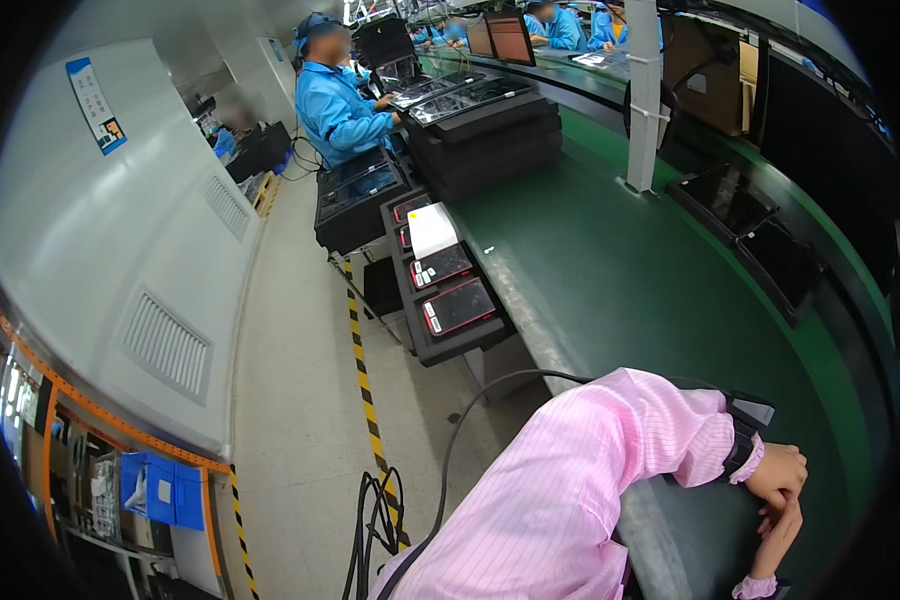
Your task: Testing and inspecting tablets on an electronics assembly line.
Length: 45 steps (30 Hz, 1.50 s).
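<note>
The left hand [778, 472] bends at the wrist over the near right end of the green bench [610, 290], its fingers half curled against the right hand [782, 528]. The two touch, the right reaching up from the near edge with its fingers partly hidden under the left. No object shows in either hand, though this corner of the view is dark and bent, so I cannot tell whether something small sits between them. The nearest thing is the black wrist strap [740, 445] on the left arm, just beside the pink cuff.

Good handling here, I judge, means light finger contact, loose wrists, and the strap kept from catching the sleeve — the black cable [452, 450] by that arm also wants slack.

Well apart on the left, a black foam tray [448, 347] holds flat, red-edged devices [458, 306] in separate slots; a white sheet [432, 230] partly covers some of them. Beyond it, a stack of black trays [490, 150] carries dark panels [470, 100] on top, beside a worker in blue [338, 110]. Low at the near left, a blue bin [148, 487] on a shelf holds something pale — unclear what.
</note>
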{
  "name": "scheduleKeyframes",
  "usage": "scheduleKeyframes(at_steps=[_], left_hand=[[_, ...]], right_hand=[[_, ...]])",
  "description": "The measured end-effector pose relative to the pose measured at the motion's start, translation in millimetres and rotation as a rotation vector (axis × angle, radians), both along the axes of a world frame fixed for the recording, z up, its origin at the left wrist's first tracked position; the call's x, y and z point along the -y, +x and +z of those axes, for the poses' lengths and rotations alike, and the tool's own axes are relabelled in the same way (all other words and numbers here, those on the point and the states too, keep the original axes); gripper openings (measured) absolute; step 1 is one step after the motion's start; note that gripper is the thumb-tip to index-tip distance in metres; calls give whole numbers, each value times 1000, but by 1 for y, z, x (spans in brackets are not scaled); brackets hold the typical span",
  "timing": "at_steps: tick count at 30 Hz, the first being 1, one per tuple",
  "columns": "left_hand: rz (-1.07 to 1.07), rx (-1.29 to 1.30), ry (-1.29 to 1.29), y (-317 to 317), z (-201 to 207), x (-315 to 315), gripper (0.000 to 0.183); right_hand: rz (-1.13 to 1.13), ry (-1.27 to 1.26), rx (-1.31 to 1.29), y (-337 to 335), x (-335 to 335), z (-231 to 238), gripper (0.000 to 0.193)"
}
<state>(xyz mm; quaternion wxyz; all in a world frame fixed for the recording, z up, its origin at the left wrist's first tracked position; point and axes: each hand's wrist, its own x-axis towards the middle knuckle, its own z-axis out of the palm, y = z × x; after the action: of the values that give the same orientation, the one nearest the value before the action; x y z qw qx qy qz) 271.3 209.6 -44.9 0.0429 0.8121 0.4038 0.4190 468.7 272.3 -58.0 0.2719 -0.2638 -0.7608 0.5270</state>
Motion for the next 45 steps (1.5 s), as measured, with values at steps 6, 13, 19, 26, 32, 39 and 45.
scheduleKeyframes(at_steps=[6,13,19,26,32,39,45], left_hand=[[40,121,-19,2,-9,-8,34],[83,108,-68,-13,-6,-7,27],[65,214,-128,-9,32,26,35],[9,-102,115,-10,27,25,28],[107,-32,115,-14,34,29,28],[74,98,54,-9,52,41,35],[16,7,151,-8,28,25,32]], right_hand=[[3,88,-5,-2,9,13,44],[-227,133,-211,-14,41,46,35],[-121,94,-38,4,15,34,31],[58,269,40,-14,54,57,30],[-49,284,-24,-12,55,55,31],[6,203,-25,-4,45,52,32],[-34,271,-9,-8,59,65,33]])
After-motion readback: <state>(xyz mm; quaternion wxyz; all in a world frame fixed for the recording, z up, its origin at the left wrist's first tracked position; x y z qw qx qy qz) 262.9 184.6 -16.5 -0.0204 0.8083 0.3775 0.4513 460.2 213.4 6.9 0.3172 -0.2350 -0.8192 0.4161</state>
